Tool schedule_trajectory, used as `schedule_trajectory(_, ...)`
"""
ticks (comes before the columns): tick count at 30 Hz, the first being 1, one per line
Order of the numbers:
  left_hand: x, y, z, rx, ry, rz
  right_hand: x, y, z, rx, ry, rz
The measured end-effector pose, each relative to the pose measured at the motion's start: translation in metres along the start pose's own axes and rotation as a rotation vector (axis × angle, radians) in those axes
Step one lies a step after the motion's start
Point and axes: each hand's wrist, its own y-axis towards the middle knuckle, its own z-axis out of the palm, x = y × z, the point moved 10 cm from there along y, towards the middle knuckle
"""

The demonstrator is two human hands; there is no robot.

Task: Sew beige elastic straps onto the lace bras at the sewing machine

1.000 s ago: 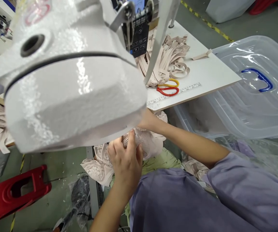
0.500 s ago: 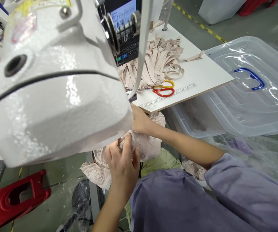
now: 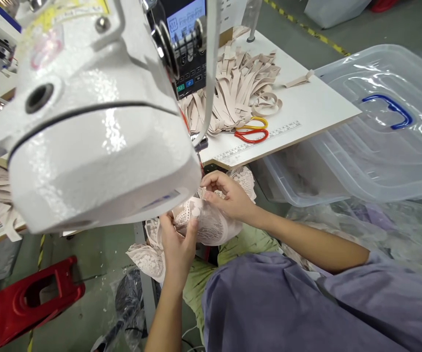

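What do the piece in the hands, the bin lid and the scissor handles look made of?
Piece: pale lace fabric, openwork pattern showing. Bin lid: clear glossy plastic, glare streaks, blue handle. Scissor handles: likely smooth plastic, one red, one yellow.

The big white sewing machine point(image 3: 97, 127) hides its own needle and part of the lace cloth point(image 3: 211, 222) under it. The left hand point(image 3: 176, 242) has its fingertips tucked behind the cloth under the machine. The machine also hides part of the pile of beige straps point(image 3: 236, 88) beside it. Those straps cover the blades of the scissors point(image 3: 251, 129). Right of the machine, the picture edge cuts off the clear box lid point(image 3: 379, 122).
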Motion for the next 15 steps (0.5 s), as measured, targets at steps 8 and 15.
schedule_trajectory(8, -0.014, -0.003, -0.007, -0.08, 0.206, 0.015, 0.003, -0.011, -0.002, 0.013, -0.051, -0.027)
schedule_trajectory(15, -0.02, -0.005, -0.005, -0.088, 0.241, 0.027, 0.003, -0.016, -0.005, 0.022, -0.072, -0.057)
